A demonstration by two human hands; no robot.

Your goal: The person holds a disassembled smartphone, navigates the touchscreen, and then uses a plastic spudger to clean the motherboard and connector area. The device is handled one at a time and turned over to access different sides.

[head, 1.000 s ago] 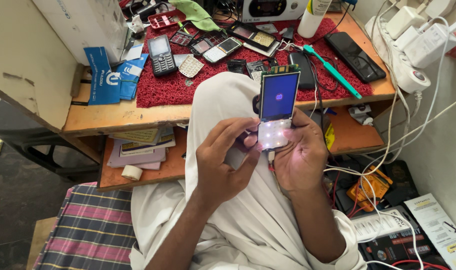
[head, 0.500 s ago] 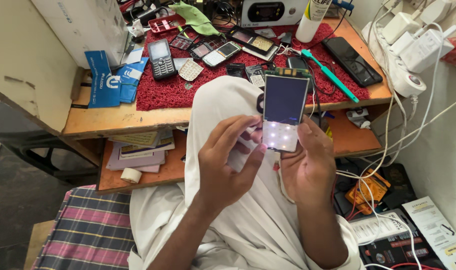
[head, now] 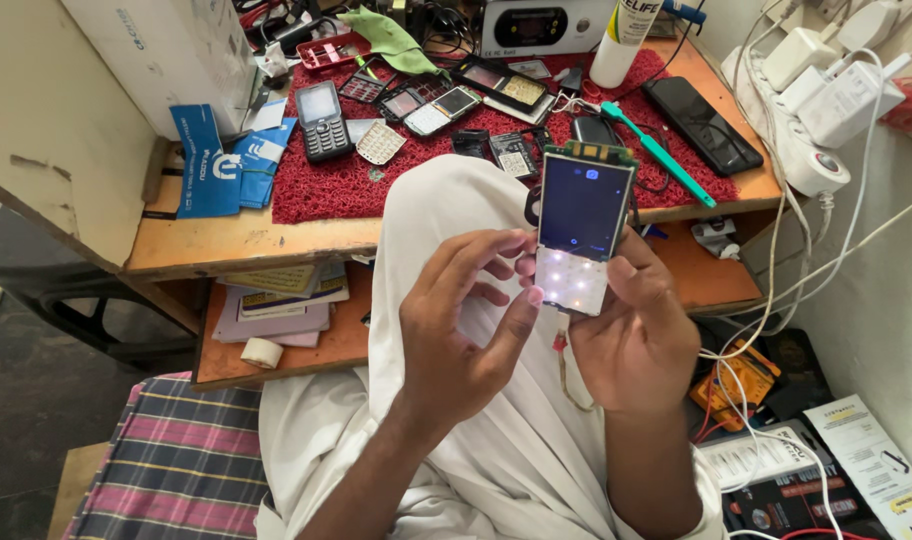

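From the head view we see our right hand (head: 631,335) cupping a bare phone board (head: 579,230) from behind, fingers curled round its right edge — screen lit blue, keypad glowing white. Our left hand (head: 466,320) is loosely spread, thumb tip on the keypad's left edge. The board hovers over our lap, near the desk (head: 226,240) — its red mat (head: 316,185) holds phones.

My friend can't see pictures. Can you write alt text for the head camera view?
Two hands hold a bare phone board with a lit screen and glowing keypad: the right hand grips it, the left hand touches its edge. Behind, a cluttered wooden desk with old phones on a red mat.
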